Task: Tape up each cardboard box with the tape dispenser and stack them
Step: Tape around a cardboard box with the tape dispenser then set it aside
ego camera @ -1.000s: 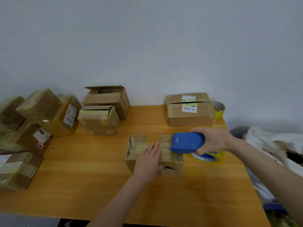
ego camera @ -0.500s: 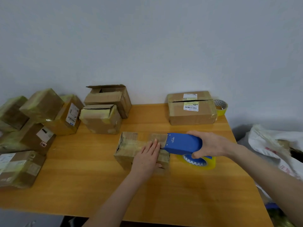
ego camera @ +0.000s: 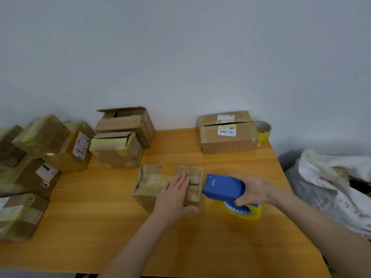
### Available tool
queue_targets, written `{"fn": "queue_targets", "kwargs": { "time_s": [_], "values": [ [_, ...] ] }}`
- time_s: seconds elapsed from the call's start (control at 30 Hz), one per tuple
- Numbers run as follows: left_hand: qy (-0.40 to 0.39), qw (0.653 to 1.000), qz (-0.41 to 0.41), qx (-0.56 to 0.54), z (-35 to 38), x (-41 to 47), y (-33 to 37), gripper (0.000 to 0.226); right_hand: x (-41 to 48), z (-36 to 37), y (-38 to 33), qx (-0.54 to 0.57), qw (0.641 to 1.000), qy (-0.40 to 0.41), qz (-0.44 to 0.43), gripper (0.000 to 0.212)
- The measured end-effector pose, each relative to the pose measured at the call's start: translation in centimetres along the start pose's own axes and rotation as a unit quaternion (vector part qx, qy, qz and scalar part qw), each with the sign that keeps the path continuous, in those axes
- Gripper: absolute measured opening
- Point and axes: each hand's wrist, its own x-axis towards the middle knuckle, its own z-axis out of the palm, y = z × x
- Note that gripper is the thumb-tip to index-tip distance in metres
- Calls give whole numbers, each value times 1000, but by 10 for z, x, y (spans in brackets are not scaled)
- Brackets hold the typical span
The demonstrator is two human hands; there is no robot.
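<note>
Item one, the working box: sitting at the centre of the wooden table, top flaps down, a pale strip of tape lying along its seam. A dark slit is still showing near its right end, just under the fingertips.

Item two, the left hand: pressing flat on the box top, fingers held close together and pointing toward twelve o'clock, thumb hooking over the near edge. It is holding the same place it held a second ago.

Item three, the right hand: wrapping around the blue tape dispenser, fingers curled tight over the housing, the yellow roll hanging beneath at five o'clock from the box. A second ago the dispenser's nose was riding on the box top; now it is sitting just off the right edge, at three o'clock. The pass across the lid is looking finished, and a cut or a turn down the side seems next. Whether the tape is severed yet, I cannot tell.

Item four, the remainder: taped boxes heaping at nine o'clock; two boxes with loose flaps at eleven; a labelled box at one o'clock with a spare tape roll touching its right side. No neat stack is showing yet.
</note>
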Motion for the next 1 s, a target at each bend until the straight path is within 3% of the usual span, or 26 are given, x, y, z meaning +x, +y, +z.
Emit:
{"fn": "queue_targets", "kwargs": {
  "time_s": [0.17,0.27,0.43,0.83,1.0],
  "values": [
    [35,997,62,-37,2,7,29,87,-2,2,4,8,1000,-2,-19,72],
    [44,997,59,-4,9,9,29,76,-7,7,11,24,999,1,-23,74],
    [20,997,70,9,13,12,25,76,-20,0,30,54,998,-6,-22,79],
    [-23,996,84,28,8,12,22,81,16,5,-6,-64,995,-71,27,84],
    [-44,995,83,39,7,14,21,81,32,-16,-22,-86,990,-114,19,66]
  ]
}}
